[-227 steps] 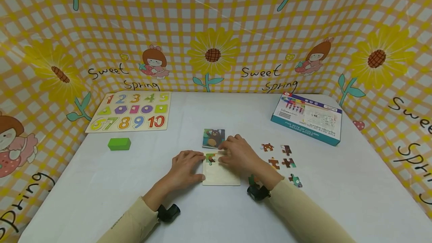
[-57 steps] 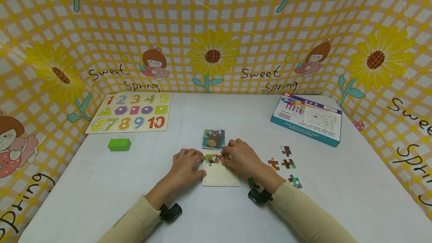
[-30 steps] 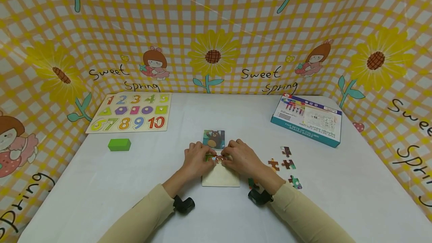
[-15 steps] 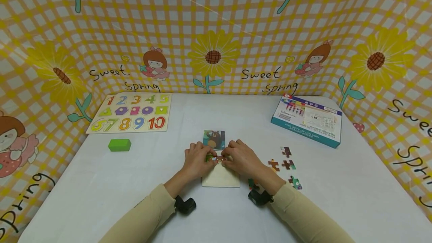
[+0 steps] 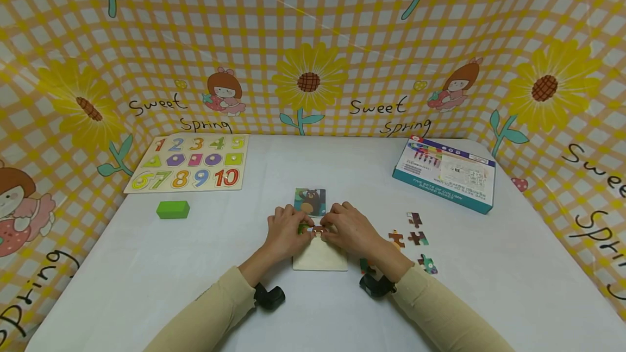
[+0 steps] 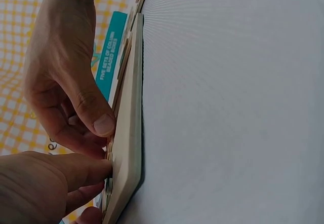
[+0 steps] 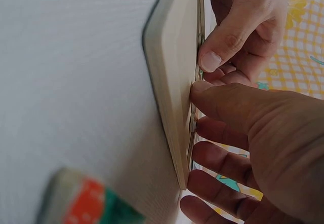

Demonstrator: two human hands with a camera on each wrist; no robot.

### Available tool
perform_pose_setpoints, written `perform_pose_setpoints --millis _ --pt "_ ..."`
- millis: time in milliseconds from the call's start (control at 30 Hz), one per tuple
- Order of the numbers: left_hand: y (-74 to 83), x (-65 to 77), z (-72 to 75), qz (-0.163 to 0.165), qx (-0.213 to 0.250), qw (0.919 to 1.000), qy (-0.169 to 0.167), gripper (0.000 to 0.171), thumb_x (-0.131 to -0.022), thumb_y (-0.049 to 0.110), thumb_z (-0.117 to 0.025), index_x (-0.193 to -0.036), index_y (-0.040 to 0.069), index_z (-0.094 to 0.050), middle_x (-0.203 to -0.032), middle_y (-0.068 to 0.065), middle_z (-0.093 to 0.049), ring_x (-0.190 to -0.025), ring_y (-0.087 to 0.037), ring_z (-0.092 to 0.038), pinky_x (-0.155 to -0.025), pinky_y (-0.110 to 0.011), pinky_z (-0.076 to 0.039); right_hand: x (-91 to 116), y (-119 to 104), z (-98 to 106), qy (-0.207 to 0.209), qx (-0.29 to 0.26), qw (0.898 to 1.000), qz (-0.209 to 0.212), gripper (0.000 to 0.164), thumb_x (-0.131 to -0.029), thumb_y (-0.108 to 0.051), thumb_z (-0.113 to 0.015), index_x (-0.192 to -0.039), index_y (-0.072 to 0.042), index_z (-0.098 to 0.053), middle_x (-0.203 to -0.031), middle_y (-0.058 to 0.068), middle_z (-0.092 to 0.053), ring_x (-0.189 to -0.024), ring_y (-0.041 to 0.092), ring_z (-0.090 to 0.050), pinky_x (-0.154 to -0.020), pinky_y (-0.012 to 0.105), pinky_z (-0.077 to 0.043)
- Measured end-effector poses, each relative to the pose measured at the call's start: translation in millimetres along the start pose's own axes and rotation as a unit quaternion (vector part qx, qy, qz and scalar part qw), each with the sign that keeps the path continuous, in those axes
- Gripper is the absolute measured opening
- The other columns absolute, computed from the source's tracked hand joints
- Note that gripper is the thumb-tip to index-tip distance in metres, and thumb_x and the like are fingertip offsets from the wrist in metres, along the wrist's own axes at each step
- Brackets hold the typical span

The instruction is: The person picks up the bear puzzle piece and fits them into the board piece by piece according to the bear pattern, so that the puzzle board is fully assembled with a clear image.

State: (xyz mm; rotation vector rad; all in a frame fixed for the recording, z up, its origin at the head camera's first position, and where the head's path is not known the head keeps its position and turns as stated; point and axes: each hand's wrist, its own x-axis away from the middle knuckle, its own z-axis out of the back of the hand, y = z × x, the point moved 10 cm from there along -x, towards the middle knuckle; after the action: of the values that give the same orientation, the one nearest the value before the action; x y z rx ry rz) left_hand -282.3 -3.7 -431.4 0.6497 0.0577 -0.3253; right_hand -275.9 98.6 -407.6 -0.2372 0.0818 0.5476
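In the head view a pale wooden puzzle board (image 5: 320, 258) lies flat in front of me. Along its far edge are a green-edged jigsaw piece (image 5: 302, 228) and a brown bear-face piece (image 5: 318, 231), side by side. Thumb and forefinger of my left hand (image 5: 286, 234) pinch the left piece near where the two meet. My right hand (image 5: 353, 231) pinches the bear-face piece from its right side. Both wrist views show the thumbs close together at the board's surface; fingers partly hide the pieces. Just beyond the board lies a bear picture card (image 5: 310, 201).
Several loose jigsaw pieces (image 5: 418, 238) lie to the right, one partly behind the right wrist. A green block (image 5: 173, 209) and a number puzzle board (image 5: 188, 163) are at left. A flat box (image 5: 445, 174) sits at the back right.
The bear-face piece has come from the right-hand loose pieces onto the board. My left hand has shifted from the board's left edge onto the pieces. Over the last second both hands stay nearly still.
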Motion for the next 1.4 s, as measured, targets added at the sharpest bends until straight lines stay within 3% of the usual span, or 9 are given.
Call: perform_pose_setpoints --millis 400,767,1067,1400 --pt "0.9 1.0 0.7 -0.003 -0.006 1.0 -0.001 0.012 -0.082 0.025 -0.069 -0.092 0.019 -0.067 -0.093 -0.004 -0.051 -0.094 -0.025 -0.039 -0.082 -0.046 -0.029 -1 1 0 -0.003 -0.001 1.0 -0.001 0.02 -0.078 -0.031 -0.075 -0.093 -0.017 -0.072 -0.088 -0.003 -0.059 -0.077 0.012 -0.042 -0.065 0.024 -0.036" --pt "1.6 0.1 -0.1 -0.002 -0.005 1.0 -0.004 0.012 -0.082 0.025 -0.069 -0.093 0.02 -0.066 -0.094 -0.003 -0.05 -0.096 -0.025 -0.039 -0.083 -0.046 -0.029 3 16 12 -0.02 -0.033 0.999 -0.032 0.029 -0.077 -0.029 -0.076 -0.101 -0.013 -0.071 -0.094 0.001 -0.063 -0.084 0.016 -0.049 -0.073 0.031 -0.043" --pt "-0.3 1.3 -2.6 0.001 -0.004 1.0 -0.007 0.011 -0.082 0.021 -0.067 -0.093 0.019 -0.066 -0.095 -0.003 -0.05 -0.097 -0.025 -0.039 -0.084 -0.048 -0.029 25 59 32 -0.029 -0.049 0.995 -0.079 0.035 -0.081 -0.027 -0.072 -0.111 -0.01 -0.068 -0.1 0.005 -0.063 -0.094 0.02 -0.05 -0.077 0.036 -0.045" --pt "-0.7 1.6 -3.4 0.002 -0.006 0.9999 -0.008 0.011 -0.083 0.023 -0.067 -0.093 0.019 -0.065 -0.095 -0.003 -0.05 -0.099 -0.026 -0.039 -0.086 -0.048 -0.029 66 132 55 -0.027 -0.069 0.988 -0.138 0.04 -0.085 -0.024 -0.068 -0.12 -0.006 -0.062 -0.111 0.014 -0.061 -0.101 0.029 -0.05 -0.081 0.046 -0.046"
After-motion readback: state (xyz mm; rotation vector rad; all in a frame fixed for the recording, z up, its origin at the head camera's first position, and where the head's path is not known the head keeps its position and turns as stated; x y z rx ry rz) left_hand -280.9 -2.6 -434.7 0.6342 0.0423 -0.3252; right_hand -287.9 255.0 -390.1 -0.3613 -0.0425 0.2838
